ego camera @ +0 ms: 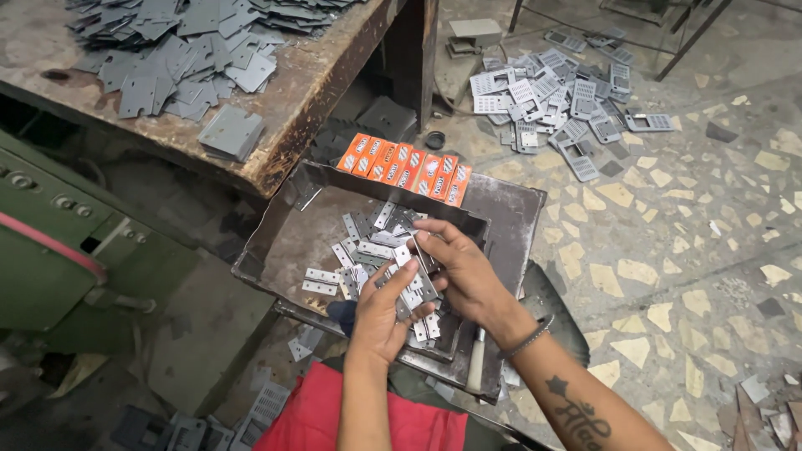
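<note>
A: What is held by the hands?

B: A small bundle of metal strips (415, 288) is gripped between both hands over a dented metal tray (276, 242). The left hand (380, 313) is closed around the lower part of the bundle, palm turned inward. The right hand (464, 271) is closed on the upper part, with one strip pinched between thumb and fingers. A dark bracelet (528, 337) is worn on the right wrist.

A: Where is the tray placed?

B: It is set on a second, flatter metal tray (501, 217), and both are held above the person's lap. More loose strips (368, 238) are scattered inside the dented tray, just beside the hands. A row of orange boxes (407, 165) is stood along its far rim.

A: What is noted around the trays?

B: A worn wooden surface (309, 92) is seen to the left, loaded with grey metal plates (180, 54). Part of a green machine (75, 242) is seen below it. On the chipped stone floor (668, 242), a heap of perforated metal pieces (560, 100) is spread well apart from the trays. A red cloth (368, 422) is seen at the bottom edge, and a pale handle (476, 361) is stuck out under the right forearm.
</note>
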